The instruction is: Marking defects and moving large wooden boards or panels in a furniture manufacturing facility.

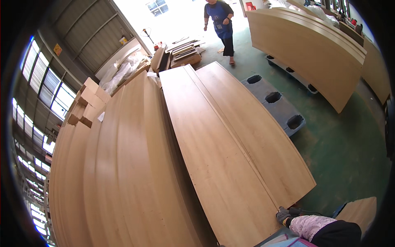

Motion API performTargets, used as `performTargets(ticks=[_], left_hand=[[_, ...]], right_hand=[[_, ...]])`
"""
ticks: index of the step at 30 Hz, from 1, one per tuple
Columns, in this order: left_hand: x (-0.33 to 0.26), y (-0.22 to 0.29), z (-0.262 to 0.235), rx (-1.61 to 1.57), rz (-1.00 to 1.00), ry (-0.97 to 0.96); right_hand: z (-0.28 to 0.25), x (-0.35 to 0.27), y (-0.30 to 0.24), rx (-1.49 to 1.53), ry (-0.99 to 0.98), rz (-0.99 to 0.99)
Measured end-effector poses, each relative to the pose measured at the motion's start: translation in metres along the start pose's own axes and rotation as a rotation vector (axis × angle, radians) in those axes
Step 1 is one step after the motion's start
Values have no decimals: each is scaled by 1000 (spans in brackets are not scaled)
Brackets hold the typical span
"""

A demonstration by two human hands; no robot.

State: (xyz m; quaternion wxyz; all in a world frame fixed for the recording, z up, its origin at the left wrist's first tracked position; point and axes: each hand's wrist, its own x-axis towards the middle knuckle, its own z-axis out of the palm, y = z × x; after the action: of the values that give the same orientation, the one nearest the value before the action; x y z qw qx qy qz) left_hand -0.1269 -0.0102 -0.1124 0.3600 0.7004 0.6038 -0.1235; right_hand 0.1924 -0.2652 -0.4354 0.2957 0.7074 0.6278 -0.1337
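Note:
A long light-brown wooden panel lies before me, its long edge overlapping or adjoining a second panel on its right. At the near end of the line between them is my right hand, in a grey glove, its fingers closed on the left panel's near edge. Beside that hand a black object with a cord shows in part; its kind cannot be made out. Of my left hand, at most a small dark tip shows at the lower edge, by the panel's near left corner.
Tall stacked wooden panels stand along the left. A grey plastic pallet lies right of the panels on the green floor. More large panels stand on a pallet at the far right. A person walks at the back near scrap boards.

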Motion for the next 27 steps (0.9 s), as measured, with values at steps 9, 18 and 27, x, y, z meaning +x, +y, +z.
performTargets(ticks=[9, 18, 27], left_hand=[[-57, 7, -73, -97, -132, 88], [-115, 96, -154, -166, -142, -26], [-134, 112, -145, -170, -52, 109]], right_hand=[[-175, -31, 18, 1220, -164, 575], [-286, -53, 29, 1307, -276, 604], [-320, -60, 38, 1381, -320, 590]])
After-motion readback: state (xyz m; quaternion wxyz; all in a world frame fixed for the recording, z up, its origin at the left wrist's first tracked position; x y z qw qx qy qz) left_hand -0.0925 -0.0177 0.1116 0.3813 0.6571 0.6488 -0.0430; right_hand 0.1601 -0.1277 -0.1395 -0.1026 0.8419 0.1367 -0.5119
